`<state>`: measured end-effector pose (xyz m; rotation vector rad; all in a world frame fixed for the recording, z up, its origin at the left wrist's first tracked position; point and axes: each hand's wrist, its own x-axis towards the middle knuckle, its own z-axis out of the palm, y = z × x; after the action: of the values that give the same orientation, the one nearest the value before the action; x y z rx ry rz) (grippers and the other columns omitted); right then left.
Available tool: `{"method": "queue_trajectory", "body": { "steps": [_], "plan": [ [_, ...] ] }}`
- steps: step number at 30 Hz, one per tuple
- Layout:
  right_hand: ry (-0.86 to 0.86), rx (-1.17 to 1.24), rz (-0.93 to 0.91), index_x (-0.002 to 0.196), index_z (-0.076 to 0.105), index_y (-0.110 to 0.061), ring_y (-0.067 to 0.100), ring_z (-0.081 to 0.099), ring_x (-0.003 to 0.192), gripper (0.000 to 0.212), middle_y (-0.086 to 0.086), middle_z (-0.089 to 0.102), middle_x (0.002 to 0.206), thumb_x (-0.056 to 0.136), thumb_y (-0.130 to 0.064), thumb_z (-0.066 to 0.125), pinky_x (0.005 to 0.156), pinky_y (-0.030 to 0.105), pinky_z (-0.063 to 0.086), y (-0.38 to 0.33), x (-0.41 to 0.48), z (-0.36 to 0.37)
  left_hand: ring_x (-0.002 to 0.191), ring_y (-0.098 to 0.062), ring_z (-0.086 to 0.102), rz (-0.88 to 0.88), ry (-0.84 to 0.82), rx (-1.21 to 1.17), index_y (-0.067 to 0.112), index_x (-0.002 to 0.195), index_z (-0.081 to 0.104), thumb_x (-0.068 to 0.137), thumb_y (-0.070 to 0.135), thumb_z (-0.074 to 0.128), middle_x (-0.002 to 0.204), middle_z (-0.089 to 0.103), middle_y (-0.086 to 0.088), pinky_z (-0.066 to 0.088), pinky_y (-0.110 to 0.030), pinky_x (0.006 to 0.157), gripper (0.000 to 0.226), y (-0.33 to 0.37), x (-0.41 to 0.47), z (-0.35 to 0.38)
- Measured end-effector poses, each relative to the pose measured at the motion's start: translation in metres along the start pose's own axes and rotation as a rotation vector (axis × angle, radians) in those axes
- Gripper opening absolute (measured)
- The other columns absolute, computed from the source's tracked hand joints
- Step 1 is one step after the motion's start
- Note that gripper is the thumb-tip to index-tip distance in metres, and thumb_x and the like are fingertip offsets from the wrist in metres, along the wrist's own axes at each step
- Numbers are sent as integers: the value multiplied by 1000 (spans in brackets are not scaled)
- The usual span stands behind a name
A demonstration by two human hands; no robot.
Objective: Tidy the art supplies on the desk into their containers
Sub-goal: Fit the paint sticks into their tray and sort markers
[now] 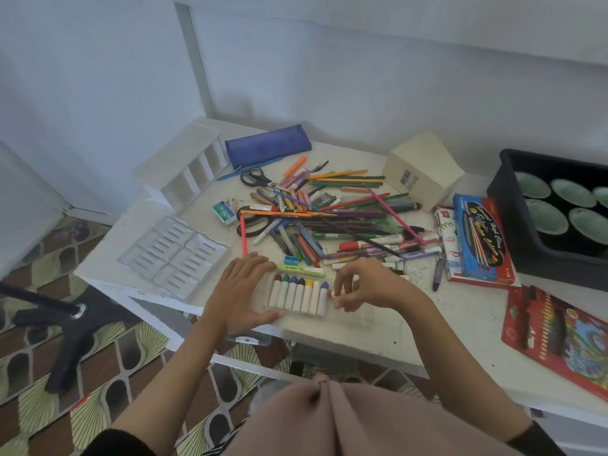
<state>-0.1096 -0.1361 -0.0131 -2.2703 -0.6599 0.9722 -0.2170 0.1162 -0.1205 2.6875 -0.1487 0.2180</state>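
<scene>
Got a row of stubby, paper-wrapped crayons lying side by side at the near edge of the desk. Bracing its left end with the left hand, fingers straight and flat, gripping nothing. Pinching a red crayon at the other end in the curled fingers of the right hand. Behind: tangled pile of pencils and markers. Off left: ribbed clear plastic tray. Way back: blue mesh pouch.

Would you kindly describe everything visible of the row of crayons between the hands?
The row of crayons is about seven sticks in white paper wraps, tips brown, green, blue, black, yellow, pale and blue, pointing away from the person. They lie flat, side by side, on the white desk near its front edge. The left hand rests against the left end; the right hand pinches a red-tipped crayon at the right end.
</scene>
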Motion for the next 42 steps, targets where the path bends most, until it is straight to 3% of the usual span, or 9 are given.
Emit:
{"method": "queue_trajectory", "body": {
  "steps": [8,14,23,28,34,42],
  "plan": [
    [-34,-211,-38,81,65,-12,10,57,62,16,-2,58,73,74,-14,78,57,17,48,-5,11,26,137,-20,28,18,20,-11,25,133,41,71,80,47,139,42,0,23,-45,113,83,3,0,-3],
    [3,-237,-69,88,66,-11,8,60,67,11,3,66,83,80,-5,70,63,17,50,1,14,24,138,-20,28,-1,8,-8,26,134,40,70,83,43,140,42,1,23,-47,114,85,3,0,-2],
    [41,-313,-87,76,56,-25,9,55,69,23,-3,61,81,75,-14,76,70,31,53,8,20,22,139,-20,25,-2,11,4,27,134,40,70,85,39,140,42,0,19,-45,115,87,4,0,-2],
    [49,-293,-112,79,59,-21,8,50,65,16,-5,57,75,78,-23,75,68,33,51,7,21,18,141,-18,22,-4,14,10,28,134,40,70,86,39,141,41,2,17,-46,116,87,6,0,-3],
    [35,-306,-157,81,55,-25,7,51,70,12,-7,55,79,86,-27,66,63,21,46,-11,35,10,143,-14,14,-23,19,-2,29,135,39,70,86,39,143,38,3,9,-41,116,86,7,-1,-5],
    [188,-411,-324,92,64,-17,12,57,86,6,-2,62,96,89,-19,60,84,36,51,-58,103,-20,144,-20,15,-42,4,14,32,135,37,70,86,39,144,38,2,14,-49,117,85,8,0,-6]
  ]
}}
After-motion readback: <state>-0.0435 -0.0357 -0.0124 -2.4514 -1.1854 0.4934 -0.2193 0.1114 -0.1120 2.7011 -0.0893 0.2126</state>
